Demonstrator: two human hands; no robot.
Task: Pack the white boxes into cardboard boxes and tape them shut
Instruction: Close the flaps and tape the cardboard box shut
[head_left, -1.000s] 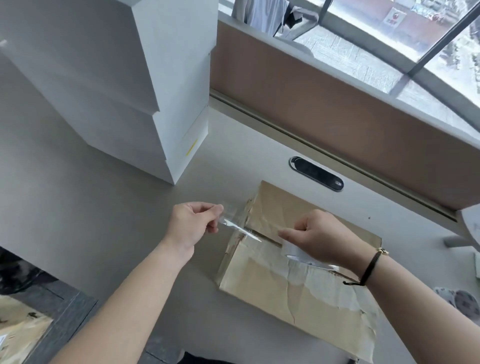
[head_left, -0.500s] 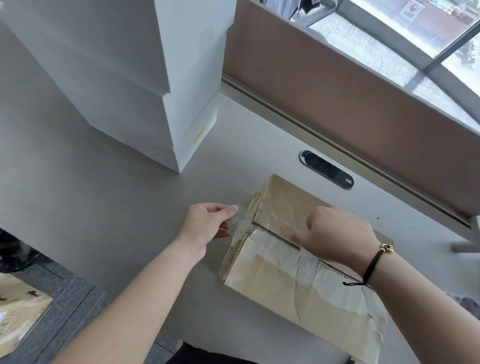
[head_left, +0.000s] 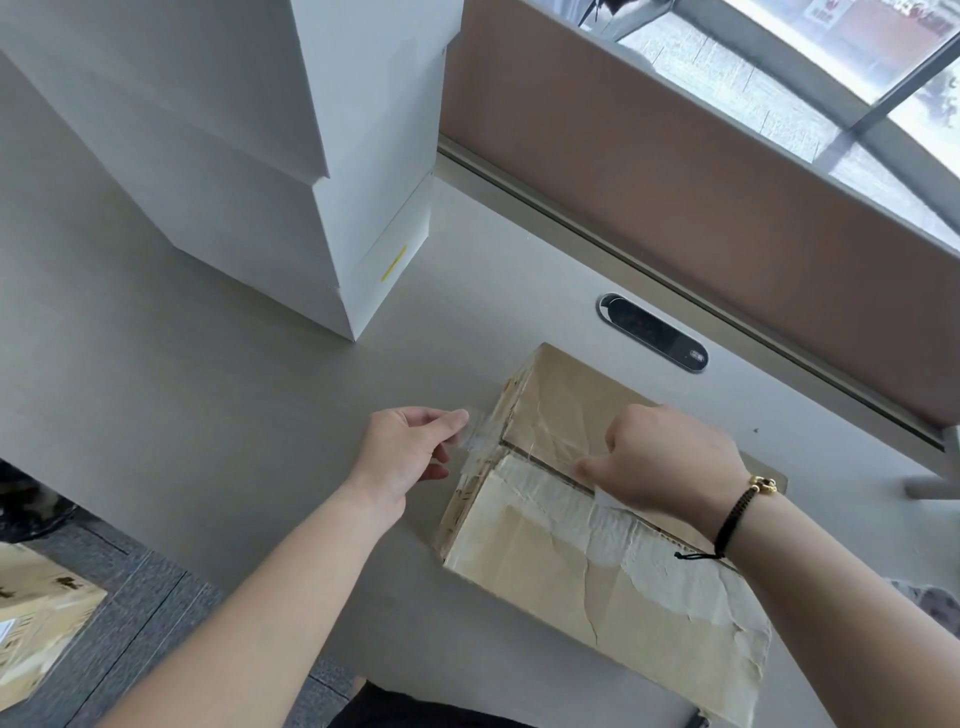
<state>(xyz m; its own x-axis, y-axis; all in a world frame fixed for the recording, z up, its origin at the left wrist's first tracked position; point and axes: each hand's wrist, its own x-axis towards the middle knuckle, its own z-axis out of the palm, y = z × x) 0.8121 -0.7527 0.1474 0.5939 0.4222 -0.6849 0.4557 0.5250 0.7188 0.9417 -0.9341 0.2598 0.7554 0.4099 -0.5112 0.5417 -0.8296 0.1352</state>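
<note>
Desk: we work beside the stacked white boxes.
Cardboard box: it lies closed on the desk.
Right hand: fingers curled, we press clear tape onto the seam.
Left hand: we pinch the tape's free end taut; better we wrap it down smoothly.

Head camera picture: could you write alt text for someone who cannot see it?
A person tapes a worn cardboard box shut on a pale desk: the left hand pinches the clear tape end, the right hand presses it onto the seam. Stacked white boxes stand behind.
</note>
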